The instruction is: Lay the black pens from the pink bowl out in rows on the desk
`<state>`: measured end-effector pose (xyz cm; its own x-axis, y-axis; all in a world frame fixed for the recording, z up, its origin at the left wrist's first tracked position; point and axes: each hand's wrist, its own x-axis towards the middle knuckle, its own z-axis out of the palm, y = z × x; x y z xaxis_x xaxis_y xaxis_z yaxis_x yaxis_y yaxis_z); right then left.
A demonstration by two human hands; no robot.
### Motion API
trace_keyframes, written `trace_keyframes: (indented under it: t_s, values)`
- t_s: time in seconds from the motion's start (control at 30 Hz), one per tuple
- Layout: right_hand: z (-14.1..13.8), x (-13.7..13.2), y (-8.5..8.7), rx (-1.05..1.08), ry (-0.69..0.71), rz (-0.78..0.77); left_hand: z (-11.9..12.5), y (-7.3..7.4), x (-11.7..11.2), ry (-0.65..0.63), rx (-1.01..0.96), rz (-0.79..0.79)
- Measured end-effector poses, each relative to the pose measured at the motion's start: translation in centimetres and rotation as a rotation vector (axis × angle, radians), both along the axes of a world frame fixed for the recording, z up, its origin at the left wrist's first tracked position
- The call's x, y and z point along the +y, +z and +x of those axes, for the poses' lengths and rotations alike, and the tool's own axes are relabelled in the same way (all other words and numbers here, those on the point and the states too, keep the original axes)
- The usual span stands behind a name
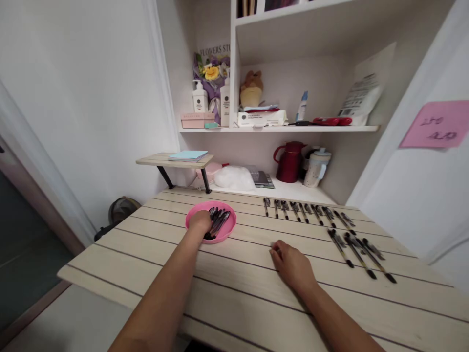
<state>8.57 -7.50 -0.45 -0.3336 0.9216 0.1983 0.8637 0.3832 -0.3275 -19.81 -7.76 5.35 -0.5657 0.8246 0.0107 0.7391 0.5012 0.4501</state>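
My left hand (pixel 201 223) reaches into a round pink tray (pixel 230 230) on the table, its fingers curled down against a bunch of pens (pixel 219 223). Those fingers are mostly hidden, so I cannot make out what they grip. The pens have dark caps and clear barrels, and lie slanted in the tray. Resting on the table right of the tray, my right hand (pixel 292 264) has its fingers curled in, with nothing visible in them. Further right, several similar pens lie side by side in a back row (pixel 305 213). In front of it is a shorter row (pixel 359 254) of pens.
A small raised stand (pixel 154 160) carrying blue paper (pixel 188 155) is at the back left. Behind the table are a white plastic bag (pixel 234 178), a red jug (pixel 290 164) and a pale cup (pixel 316 170). Bottles and packets fill the shelf (pixel 311 129) above.
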Motion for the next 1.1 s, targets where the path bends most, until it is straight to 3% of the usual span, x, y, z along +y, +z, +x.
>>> trace_keyframes:
  t_s: [0.17,0.3,0.33,0.43,0.5,0.6,0.73,0.9,1.1]
  values:
    - [0.2,0.3,0.0,0.083,0.009,-0.040,0.5,2.2,-0.9,0.032,0.031,0.044]
    - [0.5,0.9,0.2,0.408,0.025,-0.112,5.4,3.0,-1.8,-0.091,-0.044,0.149]
    - [0.6,1.0,0.4,0.550,0.040,-0.146,7.4,2.6,-2.0,-0.159,-0.124,0.156]
    - [0.7,1.1,1.0,0.996,0.109,-0.251,14.2,0.2,-2.6,-0.431,-0.868,0.146]
    - [0.8,1.0,1.3,1.195,0.083,-0.289,18.0,-1.9,-2.9,-0.442,-1.091,0.135]
    - [0.8,0.7,1.4,1.313,-0.081,-0.380,21.3,-4.1,-3.0,-0.351,-1.213,0.167]
    - [0.9,0.6,1.5,1.378,-0.139,-0.559,21.6,-4.9,-2.9,-0.323,-1.424,0.154]
    - [1.4,0.7,2.2,1.531,-0.050,-0.710,20.1,-4.2,-3.2,-0.489,-1.665,0.044]
    - [2.5,1.6,2.4,1.626,-0.026,-0.663,19.6,-3.8,-3.3,-0.543,-1.727,-0.092]
